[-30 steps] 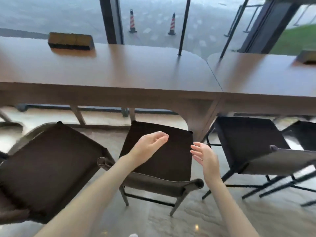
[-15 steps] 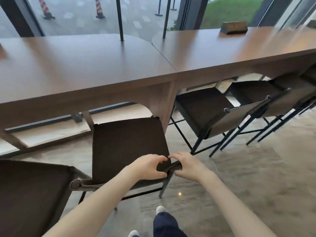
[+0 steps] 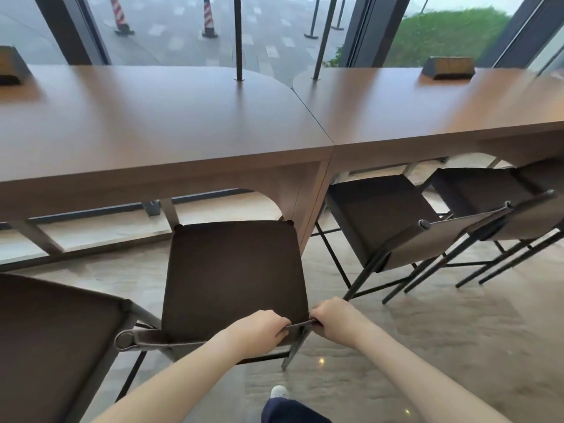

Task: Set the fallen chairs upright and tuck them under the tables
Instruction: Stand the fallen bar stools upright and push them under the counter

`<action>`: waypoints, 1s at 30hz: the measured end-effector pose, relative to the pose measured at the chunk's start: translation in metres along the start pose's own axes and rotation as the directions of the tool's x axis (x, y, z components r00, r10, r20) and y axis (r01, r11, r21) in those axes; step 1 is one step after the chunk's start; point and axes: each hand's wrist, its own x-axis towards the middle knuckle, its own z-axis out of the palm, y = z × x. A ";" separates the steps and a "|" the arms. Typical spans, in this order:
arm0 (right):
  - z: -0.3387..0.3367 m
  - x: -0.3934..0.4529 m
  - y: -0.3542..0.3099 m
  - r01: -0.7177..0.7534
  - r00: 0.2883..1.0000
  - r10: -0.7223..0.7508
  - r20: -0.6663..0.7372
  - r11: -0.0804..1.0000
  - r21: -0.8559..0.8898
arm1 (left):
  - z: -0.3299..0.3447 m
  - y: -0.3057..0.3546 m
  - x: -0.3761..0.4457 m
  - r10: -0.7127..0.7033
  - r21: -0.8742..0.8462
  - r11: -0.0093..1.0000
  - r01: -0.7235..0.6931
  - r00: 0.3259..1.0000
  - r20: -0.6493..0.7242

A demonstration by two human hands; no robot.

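Middle chair (image 3: 235, 279) is seen upright at 6 o'clock of the view, its dark seat pointing toward the left bench (image 3: 146, 123). The top rail of the backrest (image 3: 152, 338) is gripped by both hands near its right end: left hand (image 3: 259, 332) is closed over the rail, right hand (image 3: 335, 319) is closed over the rail's right corner, the two grips just beside each other. The seat's far edge is placed just at the bench's front edge, at the arched cut-out; whether it is under the top cannot be told. The bench leg panel (image 3: 308, 203) stands just beside the seat's front right corner, at 1 o'clock of the seat.

A second chair (image 3: 48, 340) is seen at 8 o'clock, near the middle chair's left rail end, with a narrow floor gap between them. At 3 o'clock, a third chair (image 3: 381, 215) is placed partly under the right bench (image 3: 427, 117), and a fourth chair (image 3: 485, 190) beyond it. Open floor (image 3: 427, 331) is seen at 4 to 5 o'clock, behind the chairs. A shoe (image 3: 279, 392) is set on the floor at 6 o'clock, just behind the held chair's rear right leg. A small box (image 3: 448, 67) lies on the right bench at 1 o'clock.
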 end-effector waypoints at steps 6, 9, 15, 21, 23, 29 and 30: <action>-0.022 0.008 0.013 0.044 0.999 -0.044 -0.031 0.999 -0.007 | -0.015 0.005 0.009 -0.044 -0.032 0.999 0.043 0.999 -0.021; -0.030 0.013 0.022 0.065 0.997 -0.065 -0.037 0.998 -0.018 | -0.021 0.008 0.016 -0.059 -0.022 0.998 0.058 0.997 -0.040; -0.045 0.025 0.043 0.110 0.993 -0.112 -0.034 0.992 -0.070 | -0.029 0.011 0.035 -0.095 -0.013 0.995 0.094 0.993 -0.075; -0.057 0.037 0.067 0.165 0.985 -0.171 -0.021 0.972 -0.169 | -0.030 0.018 0.055 -0.128 -0.066 0.991 0.120 0.985 -0.117; -0.060 0.041 0.075 0.177 0.983 -0.183 -0.015 0.967 -0.181 | -0.030 0.020 0.062 -0.144 -0.084 0.988 0.133 0.980 -0.134; -0.059 0.051 0.098 0.203 0.978 -0.209 -0.019 0.964 -0.173 | -0.035 0.027 0.081 -0.169 -0.096 0.983 0.157 0.976 -0.138; -0.057 0.051 0.102 0.197 0.979 -0.202 -0.014 0.966 -0.166 | -0.035 0.029 0.084 -0.173 -0.097 0.982 0.160 0.975 -0.138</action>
